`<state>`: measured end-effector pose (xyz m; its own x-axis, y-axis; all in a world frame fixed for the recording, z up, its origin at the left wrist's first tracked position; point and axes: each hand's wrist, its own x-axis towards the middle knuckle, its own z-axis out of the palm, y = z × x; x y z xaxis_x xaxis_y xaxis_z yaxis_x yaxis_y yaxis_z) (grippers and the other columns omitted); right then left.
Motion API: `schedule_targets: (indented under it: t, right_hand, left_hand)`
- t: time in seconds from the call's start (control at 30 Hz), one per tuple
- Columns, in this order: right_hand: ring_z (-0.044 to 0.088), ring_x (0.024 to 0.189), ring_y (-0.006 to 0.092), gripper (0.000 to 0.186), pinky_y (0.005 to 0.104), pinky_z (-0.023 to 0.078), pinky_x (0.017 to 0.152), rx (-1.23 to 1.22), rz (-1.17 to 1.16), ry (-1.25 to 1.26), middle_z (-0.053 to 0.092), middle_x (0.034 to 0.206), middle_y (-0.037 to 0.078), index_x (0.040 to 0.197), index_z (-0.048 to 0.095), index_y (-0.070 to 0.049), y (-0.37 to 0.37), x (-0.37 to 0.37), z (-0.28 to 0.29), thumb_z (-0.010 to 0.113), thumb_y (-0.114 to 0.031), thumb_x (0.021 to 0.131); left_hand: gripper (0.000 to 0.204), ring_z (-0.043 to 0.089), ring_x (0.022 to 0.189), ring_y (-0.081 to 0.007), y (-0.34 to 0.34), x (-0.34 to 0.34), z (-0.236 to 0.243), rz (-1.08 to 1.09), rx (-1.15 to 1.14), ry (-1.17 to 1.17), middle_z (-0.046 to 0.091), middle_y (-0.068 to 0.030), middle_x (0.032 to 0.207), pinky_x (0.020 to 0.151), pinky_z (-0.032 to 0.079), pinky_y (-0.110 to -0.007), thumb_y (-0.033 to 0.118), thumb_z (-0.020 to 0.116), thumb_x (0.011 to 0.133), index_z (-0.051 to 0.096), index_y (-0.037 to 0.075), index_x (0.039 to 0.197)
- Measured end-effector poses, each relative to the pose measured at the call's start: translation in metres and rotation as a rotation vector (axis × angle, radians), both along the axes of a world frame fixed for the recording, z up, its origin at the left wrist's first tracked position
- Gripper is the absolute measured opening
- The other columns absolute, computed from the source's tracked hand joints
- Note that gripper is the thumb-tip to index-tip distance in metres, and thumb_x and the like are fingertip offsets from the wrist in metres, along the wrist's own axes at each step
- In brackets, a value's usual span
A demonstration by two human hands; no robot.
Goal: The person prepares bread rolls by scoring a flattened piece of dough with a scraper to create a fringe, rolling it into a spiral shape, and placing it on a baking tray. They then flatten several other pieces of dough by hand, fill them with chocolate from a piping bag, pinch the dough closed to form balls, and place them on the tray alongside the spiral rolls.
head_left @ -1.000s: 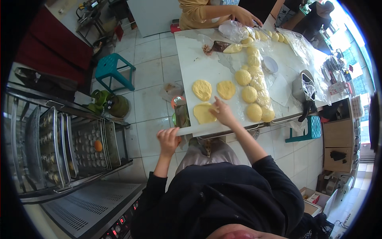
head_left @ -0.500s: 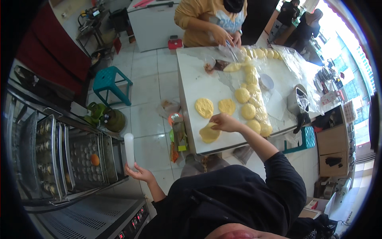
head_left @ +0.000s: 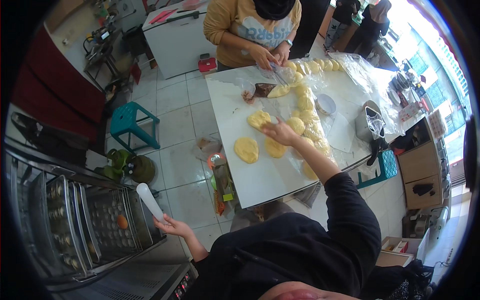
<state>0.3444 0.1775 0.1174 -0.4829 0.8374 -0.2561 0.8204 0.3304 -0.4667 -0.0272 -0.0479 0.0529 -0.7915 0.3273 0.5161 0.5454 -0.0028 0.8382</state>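
My left hand point(head_left: 171, 226) grips one end of a smooth white rolling pin point(head_left: 149, 201), held up off the table's left side. Over the table, my right hand point(head_left: 281, 133) has its fingers stretched out at the right edge of a flattened yellow dough piece point(head_left: 258, 119). Two more flat dough pieces, one on the left point(head_left: 246, 150) and one just below my hand point(head_left: 275, 148), lie nearer to me. Round dough balls point(head_left: 295, 125) sit right of my hand, partly hidden by my forearm. Beside them runs a row of dough balls under clear plastic point(head_left: 314, 131).
Across the white table point(head_left: 225, 107), a person point(head_left: 250, 30) handles clear plastic near a brown-filled piping bag point(head_left: 264, 90). A round white tub point(head_left: 326, 104) and a metal tin point(head_left: 370, 125) stand at the right. Tray racks point(head_left: 80, 220) and a green stool point(head_left: 132, 122) are left.
My right hand has carried the flat dough piece from the near edge to beyond the other two and laid it down. The rolling pin in my left hand tilts further left.
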Motion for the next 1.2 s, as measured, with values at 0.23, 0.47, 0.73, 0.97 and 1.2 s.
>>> schedule_targets:
  t: [0.23, 0.47, 0.73, 0.97, 1.2]
  right_hand:
    - [0.039, 0.108, 0.0372, 0.071, 0.0399, 0.025, 0.095, 0.432, -0.109, 0.062, 0.037, 0.122, 0.021, 0.132, 0.003, -0.012, 0.024, 0.012, -0.065, 0.037, -0.049, 0.082]
    - [0.051, 0.089, 0.0334, 0.042, 0.0388, 0.039, 0.079, 0.274, -0.238, 0.369, 0.056, 0.093, 0.019, 0.111, 0.044, -0.004, 0.098, 0.215, 0.088, 0.047, -0.034, 0.082]
    - [0.052, 0.091, 0.0353, 0.034, 0.0407, 0.041, 0.079, 0.056, -0.598, -0.571, 0.053, 0.098, 0.024, 0.1, 0.052, 0.002, 0.221, 0.501, -0.042, 0.044, -0.012, 0.071]
    - [0.03, 0.109, 0.0372, 0.068, 0.048, 0.035, 0.084, 0.569, -1.139, -0.129, 0.028, 0.12, 0.021, 0.118, 0.027, 0.0, 0.256, 0.559, -0.06, 0.063, -0.027, 0.067]
    - [0.033, 0.11, 0.0326, 0.074, 0.0409, 0.033, 0.089, 0.487, -1.834, 0.011, 0.034, 0.119, 0.021, 0.121, 0.027, -0.006, 0.311, 0.518, -0.065, 0.062, -0.038, 0.065]
  left_hand:
    - [0.037, 0.045, 0.087, -0.0201, 0.084, 0.089, 0.05, -0.213, 0.123, -0.094, 0.046, -0.0127, 0.1, 0.076, 0.036, -0.03, 0.023, 0.042, 0.088, 0.036, -0.005, 0.112]
    - [0.047, 0.044, 0.085, -0.0195, 0.115, 0.163, 0.046, -0.296, 0.004, -0.062, 0.044, -0.0136, 0.103, 0.075, 0.037, -0.031, 0.034, 0.043, 0.085, 0.037, -0.006, 0.11]
    - [0.042, 0.039, 0.082, -0.0117, 0.142, 0.294, 0.08, -0.343, 0.005, -0.452, 0.041, -0.0023, 0.093, 0.069, 0.032, -0.026, 0.039, 0.045, 0.084, 0.038, 0.004, 0.107]
    - [0.04, 0.04, 0.082, -0.011, 0.159, 0.333, 0.091, -0.296, -0.022, -0.392, 0.042, -0.0003, 0.092, 0.07, 0.032, -0.026, 0.038, 0.045, 0.084, 0.04, 0.005, 0.106]
    - [0.039, 0.04, 0.083, -0.0112, 0.171, 0.348, 0.09, -0.343, 0.084, -0.531, 0.042, -0.0007, 0.091, 0.07, 0.034, -0.027, 0.037, 0.044, 0.085, 0.04, 0.005, 0.106]
